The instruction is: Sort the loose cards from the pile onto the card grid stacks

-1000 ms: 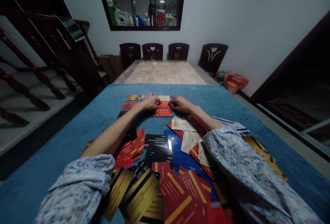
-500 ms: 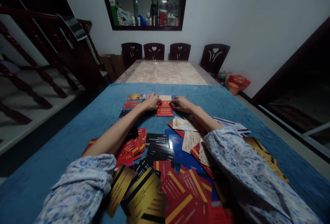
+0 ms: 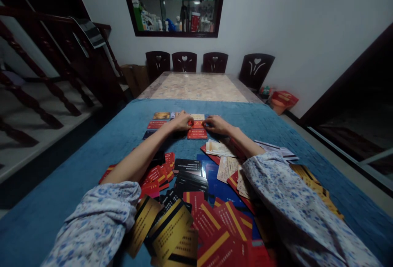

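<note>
Both my arms stretch far forward over a blue cloth (image 3: pixel 70 168). My left hand (image 3: pixel 181 121) and my right hand (image 3: pixel 215 124) rest, fingers curled, on the two ends of a red card (image 3: pixel 197 124) in a small grid of laid-out cards. Another red card (image 3: pixel 197 134) lies just below it. A gold card (image 3: pixel 161 116), a red card (image 3: pixel 156 125) and a pale card (image 3: pixel 197 116) lie in the same rows. Near me spreads a loose heap of red, black, gold and blue cards (image 3: pixel 190 213).
Beyond the cloth the marble table top (image 3: pixel 196 87) is bare, with several dark chairs (image 3: pixel 184 61) along its far end. A glass cabinet (image 3: pixel 175 3) hangs on the wall. A wooden stair rail (image 3: pixel 46 62) runs at left. A red bag (image 3: pixel 282 99) sits on the floor right.
Both hands have stayed on the red card in the grid; only the view has shifted very slightly.
</note>
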Available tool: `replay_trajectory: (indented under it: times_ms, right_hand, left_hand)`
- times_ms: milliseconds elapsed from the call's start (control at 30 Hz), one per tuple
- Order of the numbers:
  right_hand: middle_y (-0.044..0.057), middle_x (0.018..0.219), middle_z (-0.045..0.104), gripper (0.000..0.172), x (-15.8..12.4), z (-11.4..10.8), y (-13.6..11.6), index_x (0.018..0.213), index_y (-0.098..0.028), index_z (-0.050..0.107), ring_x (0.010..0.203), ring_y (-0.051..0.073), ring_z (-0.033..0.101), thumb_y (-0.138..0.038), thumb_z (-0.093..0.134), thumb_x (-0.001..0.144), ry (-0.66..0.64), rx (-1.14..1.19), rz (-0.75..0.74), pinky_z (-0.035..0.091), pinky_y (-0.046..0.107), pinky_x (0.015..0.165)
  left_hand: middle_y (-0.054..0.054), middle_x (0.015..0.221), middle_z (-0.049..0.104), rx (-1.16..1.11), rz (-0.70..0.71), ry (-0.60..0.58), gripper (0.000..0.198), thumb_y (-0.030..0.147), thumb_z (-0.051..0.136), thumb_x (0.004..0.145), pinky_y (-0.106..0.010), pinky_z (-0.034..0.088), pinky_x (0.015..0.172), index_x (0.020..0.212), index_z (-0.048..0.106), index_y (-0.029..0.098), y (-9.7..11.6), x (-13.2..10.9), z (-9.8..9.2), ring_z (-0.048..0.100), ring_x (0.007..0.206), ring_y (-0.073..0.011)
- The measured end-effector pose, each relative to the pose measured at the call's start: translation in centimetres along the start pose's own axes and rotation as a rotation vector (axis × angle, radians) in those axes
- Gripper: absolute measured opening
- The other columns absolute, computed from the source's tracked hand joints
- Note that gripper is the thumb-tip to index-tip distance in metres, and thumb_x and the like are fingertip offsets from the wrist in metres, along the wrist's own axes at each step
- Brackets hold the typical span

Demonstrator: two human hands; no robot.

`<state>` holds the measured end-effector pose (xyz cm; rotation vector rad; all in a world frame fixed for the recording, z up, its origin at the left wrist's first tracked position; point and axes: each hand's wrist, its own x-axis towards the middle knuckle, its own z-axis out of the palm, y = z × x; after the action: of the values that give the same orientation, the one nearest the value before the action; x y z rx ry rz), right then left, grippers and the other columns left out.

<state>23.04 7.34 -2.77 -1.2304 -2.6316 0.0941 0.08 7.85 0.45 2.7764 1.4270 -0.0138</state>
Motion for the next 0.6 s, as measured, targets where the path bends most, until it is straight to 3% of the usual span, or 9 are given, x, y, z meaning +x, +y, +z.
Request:
replay_trajectory:
  times_ms: [600]
  right_hand:
    - [0.014, 0.109, 0.072, 0.031, 0.00, 0.51, 0.23, 0.115, -0.014, 0.076, 0.097, 0.020, 0.065, -0.023, 0.056, 0.093, 0.031, 0.021, -0.001, 0.045, 0.029, 0.090]
  left_hand:
    - [-0.012, 0.109, 0.074, 0.013, 0.023, -0.041, 0.035, 0.027, 0.060, 0.080, -0.050, 0.043, 0.101, 0.110, 0.077, 0.021, 0.29, 0.04, -0.67, 0.053, 0.120, -0.0360]
